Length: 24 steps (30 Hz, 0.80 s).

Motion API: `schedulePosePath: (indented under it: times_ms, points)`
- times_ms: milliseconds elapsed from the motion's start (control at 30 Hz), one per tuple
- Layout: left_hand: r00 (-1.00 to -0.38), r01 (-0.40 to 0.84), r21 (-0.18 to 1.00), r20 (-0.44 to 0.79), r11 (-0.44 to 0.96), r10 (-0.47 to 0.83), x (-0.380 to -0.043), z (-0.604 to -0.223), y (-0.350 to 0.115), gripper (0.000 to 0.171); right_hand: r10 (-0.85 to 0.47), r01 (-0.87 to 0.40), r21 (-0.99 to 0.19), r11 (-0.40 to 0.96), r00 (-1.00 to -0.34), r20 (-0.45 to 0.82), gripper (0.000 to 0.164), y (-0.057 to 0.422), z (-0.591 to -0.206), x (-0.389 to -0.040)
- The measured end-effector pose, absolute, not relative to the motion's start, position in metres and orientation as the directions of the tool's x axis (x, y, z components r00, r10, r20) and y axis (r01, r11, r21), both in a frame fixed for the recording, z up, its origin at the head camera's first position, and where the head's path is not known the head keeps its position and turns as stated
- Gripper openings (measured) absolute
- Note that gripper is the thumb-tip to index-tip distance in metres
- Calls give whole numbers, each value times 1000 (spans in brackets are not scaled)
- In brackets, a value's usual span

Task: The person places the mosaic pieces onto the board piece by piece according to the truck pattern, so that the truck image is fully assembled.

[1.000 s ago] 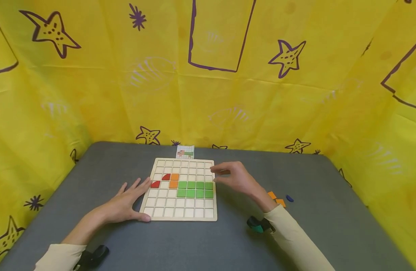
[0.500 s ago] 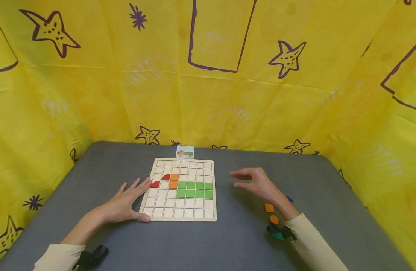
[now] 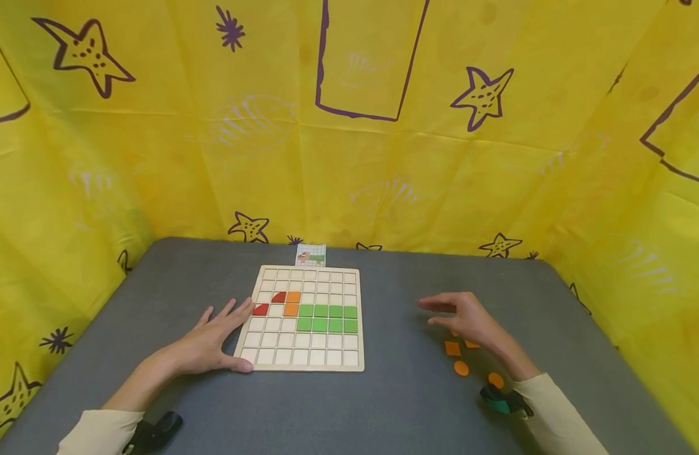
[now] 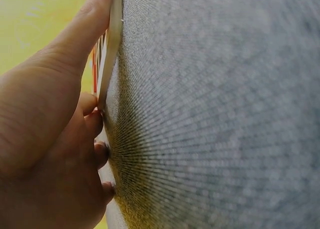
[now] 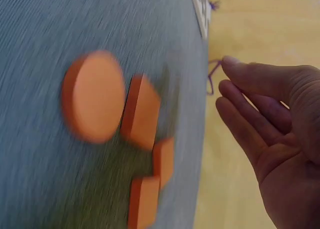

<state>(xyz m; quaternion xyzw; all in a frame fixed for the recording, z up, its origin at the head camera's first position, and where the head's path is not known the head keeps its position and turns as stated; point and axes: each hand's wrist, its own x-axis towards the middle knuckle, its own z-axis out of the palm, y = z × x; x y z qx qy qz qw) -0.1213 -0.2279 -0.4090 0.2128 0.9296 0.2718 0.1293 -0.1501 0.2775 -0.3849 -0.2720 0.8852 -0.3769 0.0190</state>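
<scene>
Orange pieces (image 3: 461, 357) lay loose on the grey bench (image 3: 395, 404), right of the wooden grid board (image 3: 301, 358) and well apart from it. Hovered just above them: right hand (image 3: 469, 318), fingers nearly straight, gripping nothing. Showed up in the head view as a square (image 3: 452, 348), a disc (image 3: 461, 368) and a second disc (image 3: 495, 380) near the sleeve, with another piece partly hidden under the hand. Seen closer, though blurred, from the right wrist: one round disc (image 5: 93, 95) and three flatter pieces (image 5: 141, 111) close beside it, palm (image 5: 280, 139) empty and held off the bench. Rested flat against the board's left edge: left hand (image 3: 210, 341), fingers spread, thumb at the near corner. Confirmed from the left wrist: thumb (image 4: 82, 31) pressed along the board's thin rim (image 4: 111, 49). Held in the grid: green squares (image 3: 327, 318), two orange squares (image 3: 292, 303), two red quarter-rounds (image 3: 270, 303). Stood behind the board: small pattern card (image 3: 311, 254), against the yellow star-printed sheet (image 3: 156, 158).
</scene>
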Motion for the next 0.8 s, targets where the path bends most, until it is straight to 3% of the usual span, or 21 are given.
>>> schedulePosePath:
  times_ms: [600,800]
  points:
    - [-876,323,563,-126,761,465,-121,-408,-227,119,-464,-416,-565,713,-884,66,38,327,-395,-141]
    - [-877,326,559,-121,762,464,-121,-408,-227,119,-450,-380,-604,700,-892,40,35,329,-399,-140]
